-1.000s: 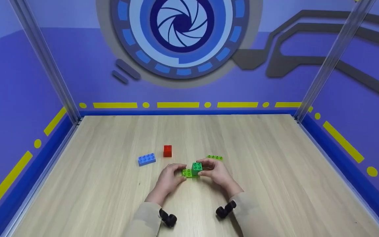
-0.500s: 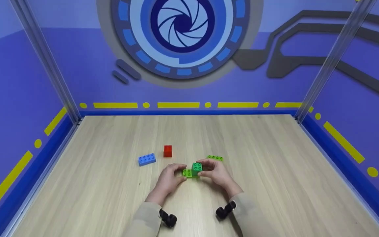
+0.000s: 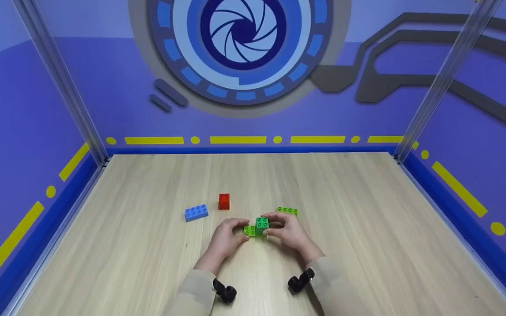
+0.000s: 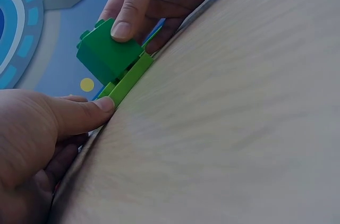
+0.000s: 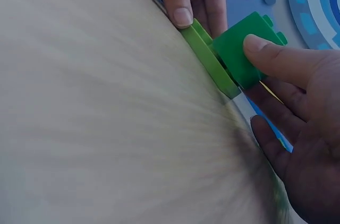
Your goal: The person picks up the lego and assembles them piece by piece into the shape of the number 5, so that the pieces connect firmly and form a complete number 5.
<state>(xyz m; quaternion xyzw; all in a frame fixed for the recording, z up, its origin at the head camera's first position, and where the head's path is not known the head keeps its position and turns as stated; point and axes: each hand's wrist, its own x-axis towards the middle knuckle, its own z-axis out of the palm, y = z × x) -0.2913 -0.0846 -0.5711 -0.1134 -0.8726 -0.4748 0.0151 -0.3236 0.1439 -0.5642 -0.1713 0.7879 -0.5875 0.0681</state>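
Between thumb and fingers, my right hand pinches a dark green square toy building brick, studs upward. Under it lies a thin light green building brick, whose left studs show in the head view. My left hand grips that thin brick at its left end, thumb on the near side. In the left wrist view the dark brick sits right over the thin brick, with a narrow dark gap between. The right wrist view shows the thumb flat against the dark brick's near face.
On the wooden table, a blue brick and a red brick lie beyond my left hand. Another light green brick is just behind my right hand, partly hidden. Blue patterned walls enclose the back and sides.
The dark green brick has shifted very slightly left over the thin light green brick, with the right fingers. My left hand and the other bricks stay put.
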